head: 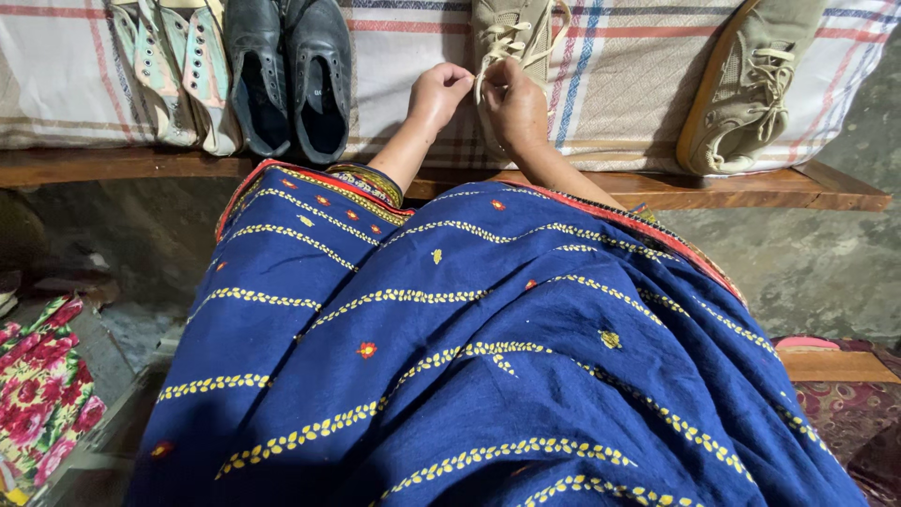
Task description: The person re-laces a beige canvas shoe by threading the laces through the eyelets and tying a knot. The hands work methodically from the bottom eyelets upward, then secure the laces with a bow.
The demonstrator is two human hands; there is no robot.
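Blue embroidered cloth (pixel 488 357) filling 6 o'clock, checked bench cover (pixel 619 84) across 12 with black pair (pixel 286 80) at 11, lone olive shoe (pixel 751 89) at 1; left hand (pixel 436 94) and right hand (pixel 514 103) close together pinching laces of beige shoe (pixel 507 38) at 12, lacing looking partway, knot not yet tied.

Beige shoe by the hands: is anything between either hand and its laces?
Nothing visible. Both the left hand and the right hand are already at the laces of the beige shoe; the black shoes lie off to the side.
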